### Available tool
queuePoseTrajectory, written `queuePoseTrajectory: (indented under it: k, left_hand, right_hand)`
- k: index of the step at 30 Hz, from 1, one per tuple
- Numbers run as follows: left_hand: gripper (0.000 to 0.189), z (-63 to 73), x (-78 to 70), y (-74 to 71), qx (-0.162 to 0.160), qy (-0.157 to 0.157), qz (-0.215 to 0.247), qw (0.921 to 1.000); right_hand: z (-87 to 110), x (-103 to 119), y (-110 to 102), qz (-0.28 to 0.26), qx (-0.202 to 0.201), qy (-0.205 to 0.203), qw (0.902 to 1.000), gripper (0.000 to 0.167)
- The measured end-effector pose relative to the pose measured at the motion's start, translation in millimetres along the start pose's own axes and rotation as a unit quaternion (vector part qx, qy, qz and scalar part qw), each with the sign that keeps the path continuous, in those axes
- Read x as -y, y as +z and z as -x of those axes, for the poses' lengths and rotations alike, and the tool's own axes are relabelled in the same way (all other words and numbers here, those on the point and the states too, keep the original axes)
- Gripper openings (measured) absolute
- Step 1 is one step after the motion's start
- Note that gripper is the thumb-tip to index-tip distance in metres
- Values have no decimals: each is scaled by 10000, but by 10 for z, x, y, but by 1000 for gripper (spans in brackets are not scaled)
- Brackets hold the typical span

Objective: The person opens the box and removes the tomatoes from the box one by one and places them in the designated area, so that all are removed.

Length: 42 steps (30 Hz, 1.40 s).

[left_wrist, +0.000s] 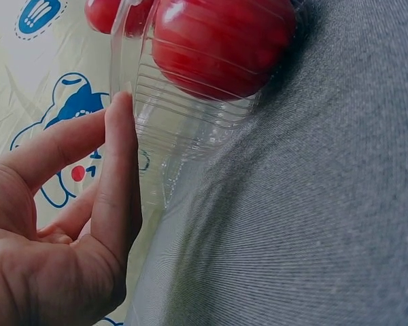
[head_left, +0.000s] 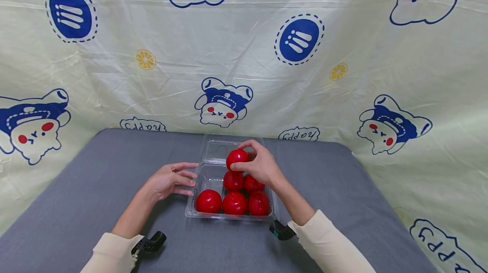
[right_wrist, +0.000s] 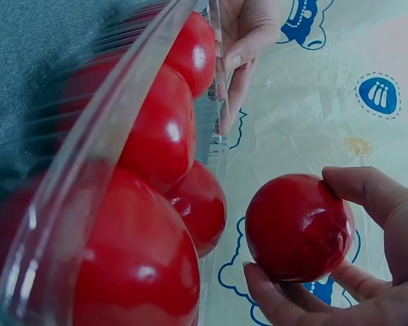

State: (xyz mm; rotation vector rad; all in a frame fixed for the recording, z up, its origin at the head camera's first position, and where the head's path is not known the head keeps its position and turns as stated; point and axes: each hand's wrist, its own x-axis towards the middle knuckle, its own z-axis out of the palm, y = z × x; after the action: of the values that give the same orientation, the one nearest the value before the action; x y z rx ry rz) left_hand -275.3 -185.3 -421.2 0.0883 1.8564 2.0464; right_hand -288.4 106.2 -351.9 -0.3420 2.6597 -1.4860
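Note:
A clear plastic box stands on the table with several glossy, round red fruits in it. Three fill the front row, and others sit behind them at the middle and right. My right hand holds another red fruit between thumb and fingers, above the back part of the box. In the right wrist view a wrinkled patch shows on its skin. At the box's left side is my left hand, its fingers extended; in the left wrist view the fingertips are right at the rim.
The box's clear lid lies folded back behind it. Grey cloth covers the table. A pale printed curtain hangs behind. Black wrist devices sit at both cuffs.

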Motion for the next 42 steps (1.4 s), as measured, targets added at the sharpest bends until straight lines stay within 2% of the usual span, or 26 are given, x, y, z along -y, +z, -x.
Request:
queuePoseTrajectory:
  k: [11,18,24,32,42]
  left_hand:
    - [61,8,-7,-1,16,27,3,10000]
    - [61,15,-8,3,44,35,2,10000]
    - [61,19,-7,4,39,36,11,10000]
    - [61,18,2,-4,68,46,12,10000]
    - [61,17,-11,-4,56,34,10,10000]
  right_hand:
    - [34,29,-13,603,-333,-163,9975,55]
    - [50,12,-42,718,-201,-251,9969,59]
    - [76,23,-60,742,62,-300,9968,55]
    - [91,24,-69,521,167,-213,9983,48]
    - [65,-23,-66,21,-19,-111,9999,46]
